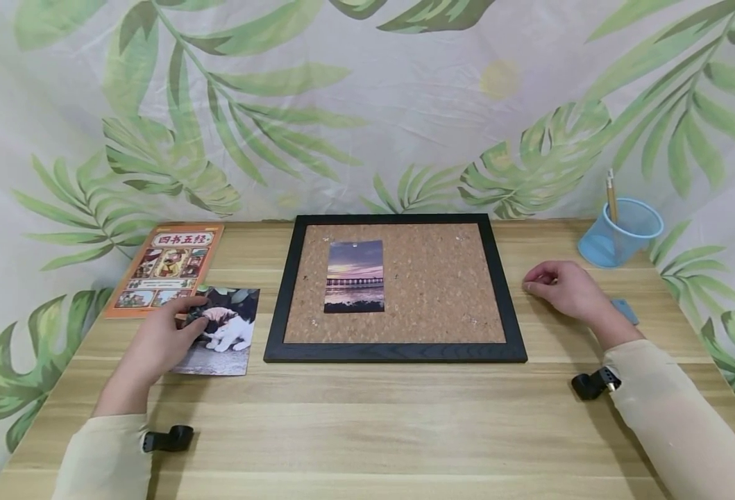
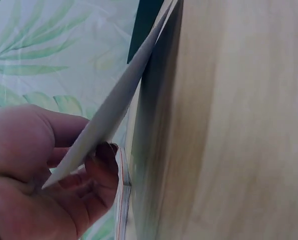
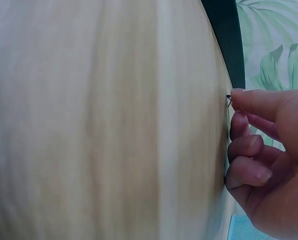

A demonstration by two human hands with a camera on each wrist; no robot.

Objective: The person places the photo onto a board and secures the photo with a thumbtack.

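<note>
Presently: cat photo just left of the corkboard, long axis running away from the person, near edge lifted and pinched by the left hand; right hand, just right of the board, pinches a pin.

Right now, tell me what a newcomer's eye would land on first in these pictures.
First, the black-framed cork board lying flat mid-table, with a sunset pier photo on its left half. Next, the left hand left of the board, lifting an edge of a cat photo just below an orange book. The right hand rests right of the board, its fingers pinching a small pin, near a blue mesh pen cup.
</note>
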